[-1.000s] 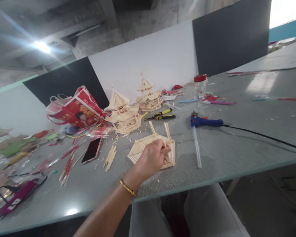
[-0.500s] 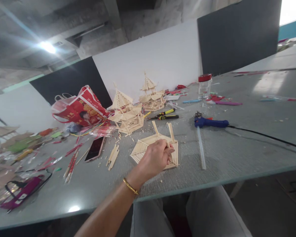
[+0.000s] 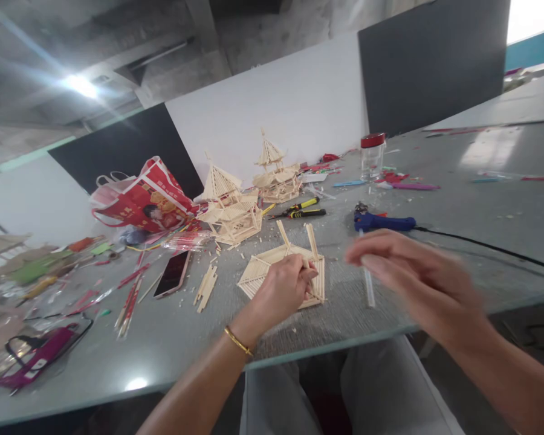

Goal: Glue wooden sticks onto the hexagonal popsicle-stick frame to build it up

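Observation:
My left hand, with a gold bangle at its wrist, is closed over the right part of a flat many-sided base of wooden sticks. Its fingers pinch a short wooden stick, whose top just shows; the lower end is hidden. Two pairs of stick posts rise from the base's far edge. My right hand is in the air right of the base, blurred, its fingers loosely curved and apart from the thumb, with nothing seen in them. Behind it lies a blue glue gun with a clear glue stick.
Two stick pagoda models stand behind the base, near yellow-black pliers. Leftward lie loose sticks, a phone and a red bag. A red-lidded jar stands at the back. The glue gun's cord runs right.
My right hand has come into view from the right, over the glue stick. My left hand keeps its pinch at the base. The view has shifted slightly.

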Motion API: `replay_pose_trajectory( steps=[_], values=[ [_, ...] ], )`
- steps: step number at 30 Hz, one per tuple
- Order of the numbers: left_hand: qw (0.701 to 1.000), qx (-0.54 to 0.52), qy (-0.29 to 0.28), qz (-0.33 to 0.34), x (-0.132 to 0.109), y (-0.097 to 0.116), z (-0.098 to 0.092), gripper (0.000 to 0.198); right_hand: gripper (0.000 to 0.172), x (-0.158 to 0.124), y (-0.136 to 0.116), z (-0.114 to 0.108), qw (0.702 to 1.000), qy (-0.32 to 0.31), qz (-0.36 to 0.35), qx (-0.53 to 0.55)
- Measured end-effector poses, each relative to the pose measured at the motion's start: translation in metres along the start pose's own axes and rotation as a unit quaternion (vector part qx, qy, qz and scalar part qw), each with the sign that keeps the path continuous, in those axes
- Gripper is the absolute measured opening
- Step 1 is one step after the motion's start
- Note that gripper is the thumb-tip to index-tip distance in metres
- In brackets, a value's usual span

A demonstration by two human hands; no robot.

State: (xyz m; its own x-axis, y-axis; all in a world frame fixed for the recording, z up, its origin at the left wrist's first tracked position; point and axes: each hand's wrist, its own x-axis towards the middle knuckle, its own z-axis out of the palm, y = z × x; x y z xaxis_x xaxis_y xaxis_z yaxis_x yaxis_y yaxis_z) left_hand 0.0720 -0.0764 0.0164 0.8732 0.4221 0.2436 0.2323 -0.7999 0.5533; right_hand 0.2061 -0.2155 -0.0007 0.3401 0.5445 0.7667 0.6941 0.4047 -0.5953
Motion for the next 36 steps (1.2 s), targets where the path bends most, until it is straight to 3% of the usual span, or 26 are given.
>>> replay_pose_trajectory(
  steps=[5,9,27,36],
  values=[
    [1.000,-0.001,0.000,0.009,0.000,-0.001,0.000,0.015,0.015,0.030,0.031,0.023,0.998,-0.046,-0.033,-0.033],
    [1.000,0.014,-0.002,0.002,0.000,-0.001,-0.001,0.013,0.015,0.037,0.045,0.036,0.994,-0.066,-0.071,-0.052],
    [0.998,0.062,-0.007,-0.001,0.002,0.003,-0.003,0.016,0.017,0.022,0.058,0.041,0.966,-0.201,-0.102,-0.128],
    [0.997,0.080,-0.001,0.011,0.001,0.002,-0.003,0.016,0.017,0.022,0.057,0.040,0.966,-0.209,-0.090,-0.124]
  ],
)
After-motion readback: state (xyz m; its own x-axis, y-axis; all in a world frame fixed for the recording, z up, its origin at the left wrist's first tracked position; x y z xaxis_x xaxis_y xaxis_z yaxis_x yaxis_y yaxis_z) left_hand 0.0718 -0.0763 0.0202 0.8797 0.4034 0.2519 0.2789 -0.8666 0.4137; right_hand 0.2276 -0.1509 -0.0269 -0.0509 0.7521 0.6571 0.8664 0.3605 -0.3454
